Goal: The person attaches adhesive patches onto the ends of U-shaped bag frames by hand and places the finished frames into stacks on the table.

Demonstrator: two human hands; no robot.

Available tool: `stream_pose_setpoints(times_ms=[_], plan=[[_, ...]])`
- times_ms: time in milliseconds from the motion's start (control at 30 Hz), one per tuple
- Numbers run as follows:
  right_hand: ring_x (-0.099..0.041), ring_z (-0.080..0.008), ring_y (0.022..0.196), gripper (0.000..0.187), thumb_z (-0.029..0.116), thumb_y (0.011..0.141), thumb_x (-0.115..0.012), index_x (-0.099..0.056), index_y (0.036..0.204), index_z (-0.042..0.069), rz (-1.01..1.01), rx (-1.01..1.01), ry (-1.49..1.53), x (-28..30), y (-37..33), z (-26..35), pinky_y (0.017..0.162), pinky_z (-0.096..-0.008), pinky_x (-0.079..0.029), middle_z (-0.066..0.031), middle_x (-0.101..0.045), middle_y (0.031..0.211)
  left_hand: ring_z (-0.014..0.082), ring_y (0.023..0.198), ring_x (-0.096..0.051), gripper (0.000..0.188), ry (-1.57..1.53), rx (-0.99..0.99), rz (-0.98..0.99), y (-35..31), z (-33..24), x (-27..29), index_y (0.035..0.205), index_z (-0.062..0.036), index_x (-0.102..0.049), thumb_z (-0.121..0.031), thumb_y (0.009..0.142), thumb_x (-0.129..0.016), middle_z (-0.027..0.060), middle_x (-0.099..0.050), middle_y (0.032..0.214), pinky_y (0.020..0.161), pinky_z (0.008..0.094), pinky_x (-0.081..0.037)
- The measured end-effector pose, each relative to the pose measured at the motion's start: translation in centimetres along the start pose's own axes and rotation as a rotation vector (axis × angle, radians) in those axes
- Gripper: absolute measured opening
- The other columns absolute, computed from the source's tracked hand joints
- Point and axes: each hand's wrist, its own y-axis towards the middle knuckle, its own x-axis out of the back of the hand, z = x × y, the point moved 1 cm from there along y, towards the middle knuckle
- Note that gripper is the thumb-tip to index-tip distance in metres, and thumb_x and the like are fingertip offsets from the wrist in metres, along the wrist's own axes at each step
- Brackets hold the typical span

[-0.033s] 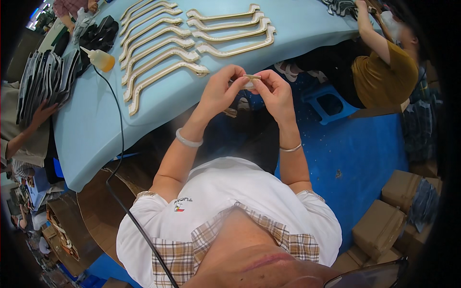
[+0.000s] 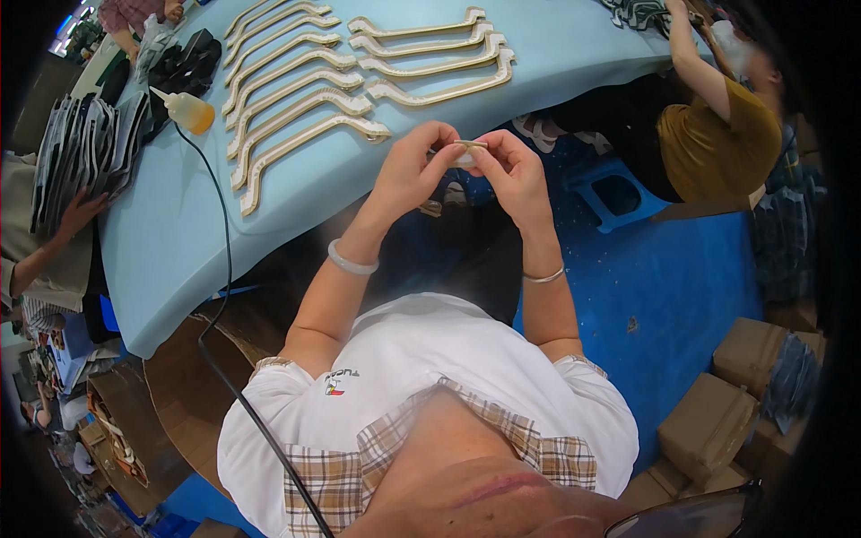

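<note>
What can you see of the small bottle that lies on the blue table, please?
The bottle is small, of soft-looking, see-through plastic, yellowish orange inside, with a pale pointed nozzle. It lies on its side on the light blue table, with the nozzle pointing to the far left, near the dark pieces. A black cable runs off from just beside it toward the near edge; whether they touch is unclear. The cream curved strips lie close on its right, apart from it. No hand touches it.

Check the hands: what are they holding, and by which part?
Both the left hand and right hand pinch a small pale strip between fingertips, one at each end.
</note>
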Motion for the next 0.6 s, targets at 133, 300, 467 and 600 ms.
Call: stream_pose_setpoints(times_ms=[133,300,467,600], plan=[[-0.057,-0.0061,0.068,0.013,0.01,0.085,-0.064,-0.061,0.087,-0.002,0.022,0.023,-0.128,0.64,0.06,-0.54,0.062,-0.0217,-0.047,-0.0035,-0.064,0.073,0.0055,0.07,-0.049,0.017,0.001,0.071,0.097,-0.09,-0.01,0.31,0.093,-0.0018,-0.058,-0.018,0.089,-0.062,0.0003,-0.055,0.076,0.057,0.0213,-0.04],[-0.058,-0.0078,0.067,0.013,0.011,0.085,-0.063,-0.061,0.085,-0.001,-0.059,0.076,-0.265,0.33,-0.32,-0.18,0.062,-0.022,-0.046,-0.0028,-0.064,0.073,0.0026,0.07,-0.046,0.016,-0.271,0.208,0.169,0.01,0.02,0.24,0.091,-0.0024,-0.059,-0.017,0.089,-0.063,-0.0042,-0.053,0.077,0.059,0.0194,-0.038],[-0.06,-0.0083,0.069,0.012,0.01,0.085,-0.062,-0.062,0.086,-0.002,-0.039,0.036,-0.173,0.3,-0.2,0.17,0.064,-0.0226,-0.047,-0.0053,-0.065,0.074,0.0027,0.069,-0.046,0.017,-0.187,0.16,0.146,0.06,-0.31,0.26,0.091,-0.0016,-0.058,-0.018,0.089,-0.064,-0.0035,-0.054,0.076,0.06,0.019,-0.038],[-0.06,-0.0083,0.07,0.012,0.009,0.085,-0.061,-0.063,0.086,-0.003,0.013,-0.049,-0.061,0.58,-0.11,0.01,0.064,-0.0225,-0.048,-0.0066,-0.065,0.075,0.003,0.069,-0.048,0.018,-0.207,0.153,0.123,-0.11,0.4,0.24,0.092,-0.001,-0.059,-0.017,0.088,-0.065,-0.003,-0.056,0.078,0.061,0.0192,-0.04]])
